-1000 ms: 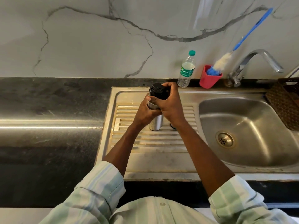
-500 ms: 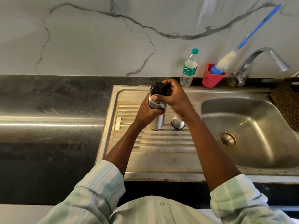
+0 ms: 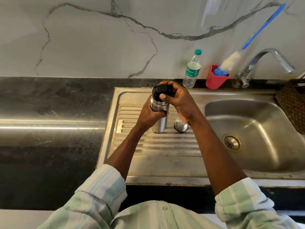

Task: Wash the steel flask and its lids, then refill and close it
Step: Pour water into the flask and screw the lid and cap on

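The steel flask (image 3: pixel 159 123) stands upright on the ribbed drainboard (image 3: pixel 156 146) of the sink. My left hand (image 3: pixel 149 115) grips its body from the left. My right hand (image 3: pixel 178 100) curls over the black inner lid (image 3: pixel 158 91) on the flask's mouth, thumb on the lid's front. The steel outer cap (image 3: pixel 180 125) stands on the drainboard just right of the flask, partly hidden behind my right wrist.
A plastic water bottle (image 3: pixel 192 70) with a green cap stands at the back wall. Beside it a red holder (image 3: pixel 216 78) carries a blue-handled bottle brush (image 3: pixel 257 35). The tap (image 3: pixel 264 61) overhangs the sink basin (image 3: pixel 257 134). A woven basket (image 3: pixel 293 103) sits far right. Black counter (image 3: pixel 49 121) lies left.
My right hand has turned on the black lid, its thumb now at the front. The steel cap has come into sight beside the flask. The camera shifted slightly.
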Demonstrator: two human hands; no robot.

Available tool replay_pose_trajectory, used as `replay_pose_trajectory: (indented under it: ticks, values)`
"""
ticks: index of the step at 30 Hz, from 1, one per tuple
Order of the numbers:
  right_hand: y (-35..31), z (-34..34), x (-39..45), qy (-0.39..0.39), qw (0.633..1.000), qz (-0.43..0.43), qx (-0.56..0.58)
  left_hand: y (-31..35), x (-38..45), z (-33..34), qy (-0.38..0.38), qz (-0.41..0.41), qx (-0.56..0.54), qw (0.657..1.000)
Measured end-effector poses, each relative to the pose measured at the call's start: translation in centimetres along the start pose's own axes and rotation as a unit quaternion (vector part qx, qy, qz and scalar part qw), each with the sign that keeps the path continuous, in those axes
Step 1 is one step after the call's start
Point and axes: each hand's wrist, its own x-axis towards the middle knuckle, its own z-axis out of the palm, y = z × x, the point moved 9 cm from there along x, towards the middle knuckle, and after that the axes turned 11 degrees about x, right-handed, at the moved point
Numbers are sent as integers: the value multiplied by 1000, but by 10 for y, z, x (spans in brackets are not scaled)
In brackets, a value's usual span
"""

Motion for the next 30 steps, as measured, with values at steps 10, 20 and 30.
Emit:
replay_pose_trajectory:
  ticks: [10, 20, 30]
  values:
    - [0, 9, 2, -101, 990, 67, 69, 2, 0, 1, -5, 4, 7, 1000]
    - [-1, 0, -3, 73, 994, -17, -84, 0, 0, 1, -12, 0, 13, 1000]
    - [-10, 8, 2, -83, 992, 33, -91, 6, -3, 2, -18, 5, 4, 1000]
